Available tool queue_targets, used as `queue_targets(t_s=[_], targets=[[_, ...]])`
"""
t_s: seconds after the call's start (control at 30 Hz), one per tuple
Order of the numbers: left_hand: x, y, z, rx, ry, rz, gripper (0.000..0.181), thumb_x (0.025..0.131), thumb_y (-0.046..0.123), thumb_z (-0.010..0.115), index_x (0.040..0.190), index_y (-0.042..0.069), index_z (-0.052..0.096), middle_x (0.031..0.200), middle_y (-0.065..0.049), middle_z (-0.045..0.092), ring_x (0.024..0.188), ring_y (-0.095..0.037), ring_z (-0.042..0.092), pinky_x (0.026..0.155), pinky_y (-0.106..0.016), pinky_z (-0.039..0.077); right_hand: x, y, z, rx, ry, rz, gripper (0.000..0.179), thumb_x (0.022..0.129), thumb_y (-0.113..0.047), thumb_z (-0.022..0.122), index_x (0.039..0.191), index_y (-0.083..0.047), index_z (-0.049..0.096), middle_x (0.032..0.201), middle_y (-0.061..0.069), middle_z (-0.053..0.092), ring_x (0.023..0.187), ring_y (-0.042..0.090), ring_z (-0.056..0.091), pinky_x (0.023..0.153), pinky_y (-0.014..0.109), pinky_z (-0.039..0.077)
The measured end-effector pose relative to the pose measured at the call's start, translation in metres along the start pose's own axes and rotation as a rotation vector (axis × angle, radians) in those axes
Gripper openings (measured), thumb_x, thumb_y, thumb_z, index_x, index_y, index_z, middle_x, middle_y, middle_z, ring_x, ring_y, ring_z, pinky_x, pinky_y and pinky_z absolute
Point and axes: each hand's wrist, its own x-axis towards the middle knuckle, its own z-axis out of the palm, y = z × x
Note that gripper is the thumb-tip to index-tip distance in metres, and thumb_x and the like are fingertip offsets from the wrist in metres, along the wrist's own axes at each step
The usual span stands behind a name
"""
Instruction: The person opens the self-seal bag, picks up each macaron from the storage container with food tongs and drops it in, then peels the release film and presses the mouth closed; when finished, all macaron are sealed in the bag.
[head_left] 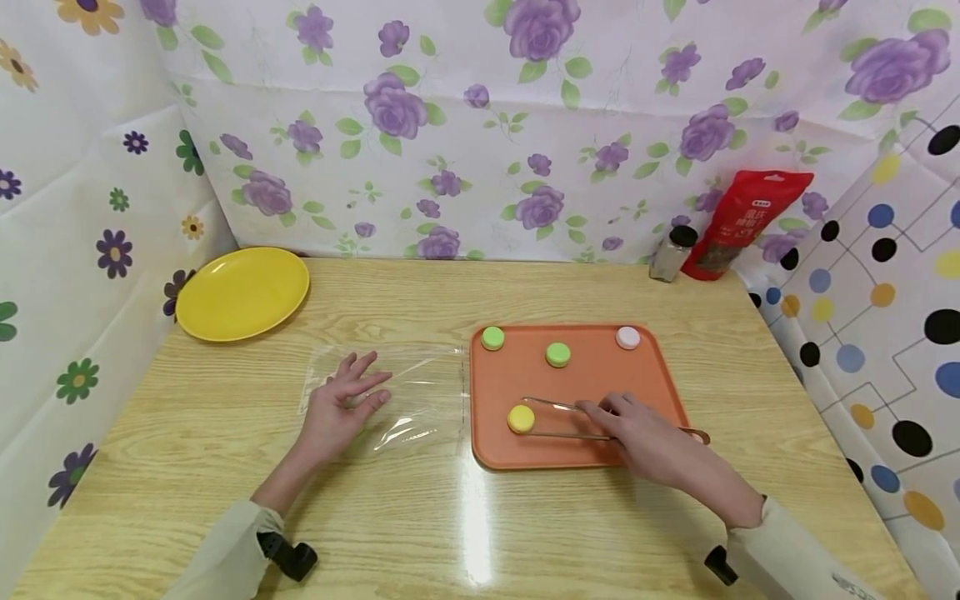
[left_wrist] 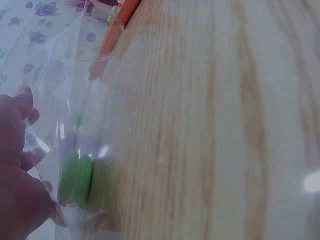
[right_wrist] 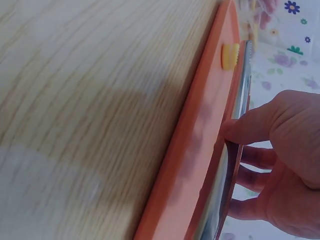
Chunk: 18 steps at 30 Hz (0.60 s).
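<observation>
My right hand (head_left: 652,437) holds metal tongs (head_left: 566,436) over the orange tray (head_left: 585,454). The spread tong tips lie on either side of a yellow macaron (head_left: 521,419); contact cannot be told. Two green macarons (head_left: 558,354) and a pale pink macaron (head_left: 627,337) sit farther back on the tray. To the left, a clear plastic bag (head_left: 420,400) lies flat on the table. My left hand (head_left: 341,417) hovers at its left part with fingers loosely extended. In the left wrist view, a green macaron (left_wrist: 75,180) shows through the plastic, beside that hand.
A yellow plate (head_left: 243,292) stands at the back left. At the back right are a small black-lidded jar (head_left: 672,252) and a red pouch (head_left: 742,221). Patterned cloth walls (head_left: 450,125) enclose the wooden table (head_left: 390,533) at the back and sides.
</observation>
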Motion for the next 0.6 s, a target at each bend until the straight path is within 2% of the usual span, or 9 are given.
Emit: queue_targets(t_s=[0.27, 0.47, 0.6], targets=[[-0.003, 0.003, 0.001, -0.014, 0.005, -0.011, 0.022, 0.083, -0.006, 0.077, 0.105, -0.008, 0.074, 0.135, -0.032, 0.053, 0.138, -0.055, 0.029, 0.098, -0.084, 0.004, 0.001, 0.003, 0.007, -0.030, -0.017, 0.024, 0.053, 0.092, 0.004, 0.068, 0.141, -0.014, 0.057, 0.108, 0.005, 0.057, 0.091, 0.023, 0.053, 0.066, 0.035, 0.044], [-0.003, 0.003, 0.002, -0.020, 0.012, 0.004, 0.022, 0.083, -0.008, 0.077, 0.104, -0.009, 0.074, 0.134, -0.033, 0.054, 0.137, -0.056, 0.030, 0.097, -0.085, 0.003, 0.003, 0.002, 0.010, -0.043, -0.042, 0.067, 0.048, 0.095, 0.001, 0.066, 0.140, -0.016, 0.058, 0.113, 0.005, 0.057, 0.096, 0.024, 0.054, 0.071, 0.040, 0.049], [-0.002, 0.003, 0.002, -0.019, 0.014, 0.014, 0.022, 0.082, -0.009, 0.077, 0.104, -0.009, 0.074, 0.134, -0.033, 0.054, 0.137, -0.057, 0.030, 0.096, -0.085, 0.003, 0.004, 0.003, 0.013, -0.033, -0.023, 0.059, 0.044, 0.097, -0.001, 0.064, 0.139, -0.015, 0.059, 0.113, 0.004, 0.058, 0.097, 0.025, 0.054, 0.069, 0.039, 0.048]])
